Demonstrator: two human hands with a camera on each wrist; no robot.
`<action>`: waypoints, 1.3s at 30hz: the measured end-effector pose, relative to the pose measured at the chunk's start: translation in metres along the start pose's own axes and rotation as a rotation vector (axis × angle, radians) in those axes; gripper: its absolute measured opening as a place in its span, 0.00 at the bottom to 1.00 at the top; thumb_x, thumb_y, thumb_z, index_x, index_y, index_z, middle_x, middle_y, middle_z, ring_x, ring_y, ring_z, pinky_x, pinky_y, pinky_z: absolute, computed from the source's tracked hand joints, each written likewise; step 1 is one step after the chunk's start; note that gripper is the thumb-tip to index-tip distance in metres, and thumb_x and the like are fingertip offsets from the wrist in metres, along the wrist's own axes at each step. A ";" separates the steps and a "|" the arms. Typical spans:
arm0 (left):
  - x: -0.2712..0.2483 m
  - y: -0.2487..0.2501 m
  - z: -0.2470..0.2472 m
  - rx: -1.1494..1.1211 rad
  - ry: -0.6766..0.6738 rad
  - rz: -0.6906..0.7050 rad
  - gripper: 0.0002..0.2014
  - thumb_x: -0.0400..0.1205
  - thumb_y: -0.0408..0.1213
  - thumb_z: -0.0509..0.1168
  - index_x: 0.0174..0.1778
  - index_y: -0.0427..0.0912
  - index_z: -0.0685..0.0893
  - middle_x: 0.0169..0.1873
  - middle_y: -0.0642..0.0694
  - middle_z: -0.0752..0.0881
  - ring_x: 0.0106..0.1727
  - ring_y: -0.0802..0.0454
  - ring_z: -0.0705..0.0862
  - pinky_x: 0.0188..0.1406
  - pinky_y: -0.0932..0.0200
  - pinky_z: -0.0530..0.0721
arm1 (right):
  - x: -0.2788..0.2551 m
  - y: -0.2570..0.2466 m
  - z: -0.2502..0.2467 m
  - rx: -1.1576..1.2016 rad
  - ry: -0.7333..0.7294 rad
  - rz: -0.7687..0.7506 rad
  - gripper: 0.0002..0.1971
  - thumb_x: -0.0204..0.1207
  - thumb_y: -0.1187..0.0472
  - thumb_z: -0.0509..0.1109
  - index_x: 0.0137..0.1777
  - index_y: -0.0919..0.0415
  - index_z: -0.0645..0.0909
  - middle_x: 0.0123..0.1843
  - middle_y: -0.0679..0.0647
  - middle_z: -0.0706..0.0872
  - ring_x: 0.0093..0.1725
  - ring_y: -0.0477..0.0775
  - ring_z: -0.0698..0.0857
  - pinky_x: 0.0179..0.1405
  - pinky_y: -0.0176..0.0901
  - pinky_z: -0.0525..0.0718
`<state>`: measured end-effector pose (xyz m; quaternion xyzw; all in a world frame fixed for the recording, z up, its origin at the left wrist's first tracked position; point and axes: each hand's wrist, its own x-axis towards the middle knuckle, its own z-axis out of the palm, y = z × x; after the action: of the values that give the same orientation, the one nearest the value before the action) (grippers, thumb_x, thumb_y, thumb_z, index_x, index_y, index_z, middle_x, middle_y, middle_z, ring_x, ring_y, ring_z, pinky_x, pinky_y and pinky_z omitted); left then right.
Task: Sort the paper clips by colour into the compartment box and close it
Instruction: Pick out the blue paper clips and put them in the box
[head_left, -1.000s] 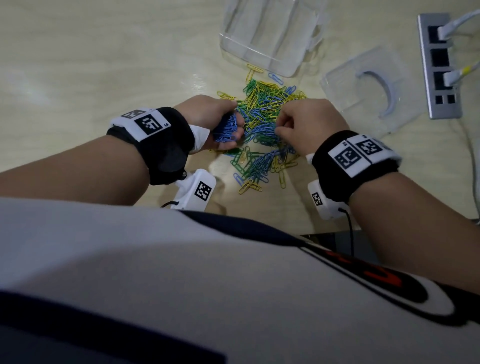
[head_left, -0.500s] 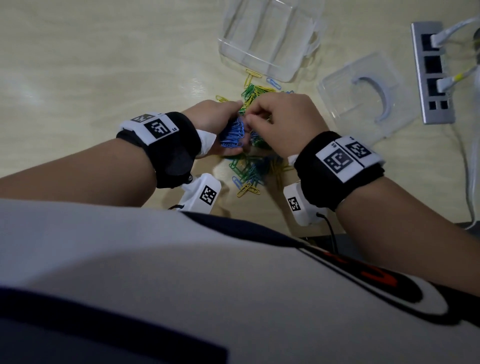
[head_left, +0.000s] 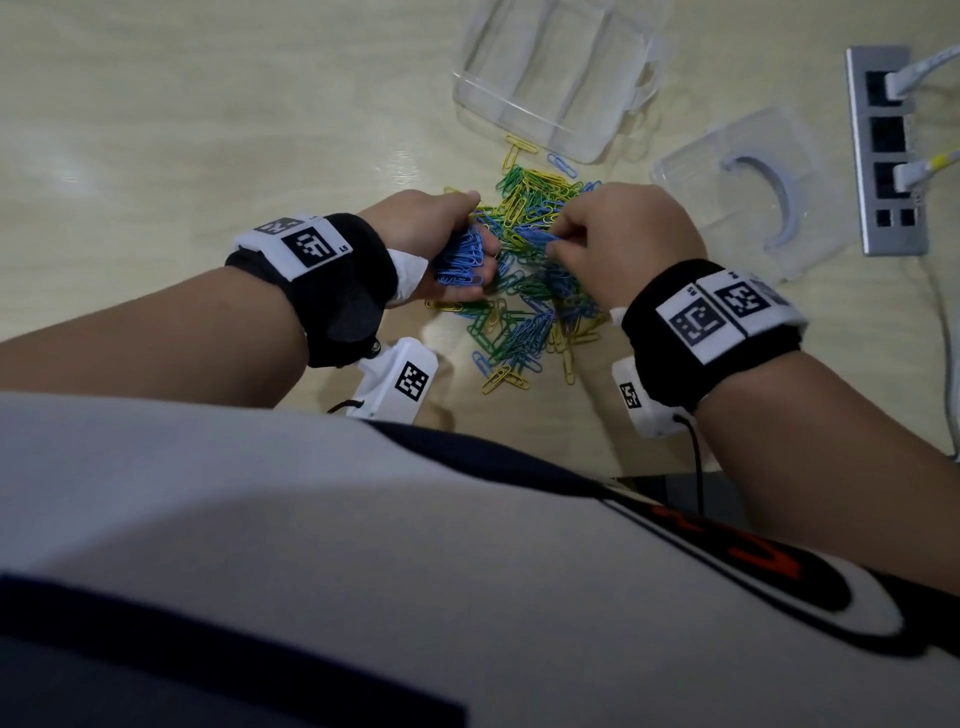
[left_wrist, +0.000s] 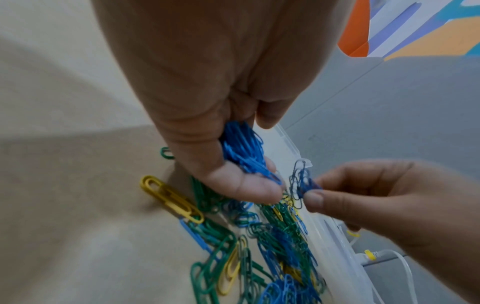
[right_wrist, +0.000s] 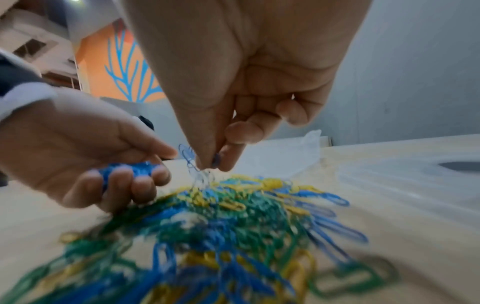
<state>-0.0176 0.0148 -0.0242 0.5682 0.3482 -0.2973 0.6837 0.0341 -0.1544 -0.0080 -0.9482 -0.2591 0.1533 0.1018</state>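
A heap of blue, green and yellow paper clips lies on the pale wooden table, also seen as the heap in the right wrist view. My left hand is cupped, its fingers curled round a bunch of blue clips, the bunch showing in the left wrist view. My right hand pinches a few blue clips between thumb and forefinger just above the heap, close to the left hand. The clear compartment box stands open beyond the heap.
A clear plastic lid lies right of the heap. A grey power strip with white plugs and a cable sits at the far right. Loose clips lie near the box's front wall.
My right hand drew back to the right from the left hand and now pinches more blue clips above the heap. The left hand stayed put with its bunch.
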 end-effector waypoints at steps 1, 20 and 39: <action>0.000 0.000 0.000 0.000 0.001 -0.001 0.25 0.88 0.51 0.48 0.36 0.39 0.80 0.24 0.43 0.82 0.24 0.52 0.82 0.26 0.65 0.84 | 0.000 -0.002 -0.004 0.008 0.007 -0.011 0.09 0.77 0.51 0.70 0.51 0.52 0.88 0.49 0.54 0.88 0.51 0.60 0.84 0.50 0.48 0.82; -0.008 0.001 -0.002 -0.015 -0.010 -0.009 0.25 0.87 0.53 0.47 0.37 0.40 0.79 0.23 0.45 0.82 0.22 0.53 0.81 0.23 0.68 0.81 | 0.014 -0.010 0.011 -0.012 -0.066 0.027 0.10 0.77 0.48 0.68 0.52 0.51 0.84 0.56 0.55 0.82 0.57 0.60 0.81 0.56 0.51 0.79; -0.010 0.001 -0.003 -0.126 0.052 0.022 0.17 0.87 0.50 0.54 0.49 0.39 0.79 0.31 0.43 0.83 0.24 0.52 0.85 0.25 0.61 0.85 | 0.005 -0.044 0.001 0.198 -0.003 -0.133 0.11 0.79 0.46 0.65 0.52 0.48 0.86 0.51 0.51 0.84 0.54 0.54 0.81 0.57 0.53 0.77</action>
<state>-0.0229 0.0182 -0.0161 0.5354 0.3775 -0.2525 0.7121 0.0173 -0.1147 0.0020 -0.9140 -0.3053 0.1722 0.2043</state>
